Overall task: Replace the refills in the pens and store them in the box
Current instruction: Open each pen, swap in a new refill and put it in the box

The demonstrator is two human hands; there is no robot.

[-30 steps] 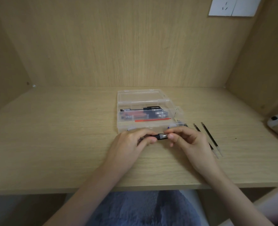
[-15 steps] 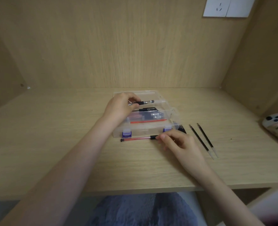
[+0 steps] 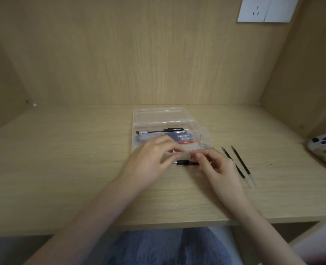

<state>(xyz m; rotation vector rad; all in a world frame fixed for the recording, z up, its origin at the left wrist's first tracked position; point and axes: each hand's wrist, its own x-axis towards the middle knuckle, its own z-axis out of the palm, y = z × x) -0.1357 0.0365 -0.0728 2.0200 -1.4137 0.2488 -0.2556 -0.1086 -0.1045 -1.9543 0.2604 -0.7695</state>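
Light wooden surface point(image 3: 82, 178), clear plastic box point(image 3: 158, 117) open mid-frame. The left hand point(image 3: 148, 165) is back from the box and over the slim red pen with a black grip point(image 3: 185, 162) lying just in front of it. It's too blurry to tell if that hand is gripping. The right hand point(image 3: 221, 173) pinches the pen's right end. Probably the next refill swap.
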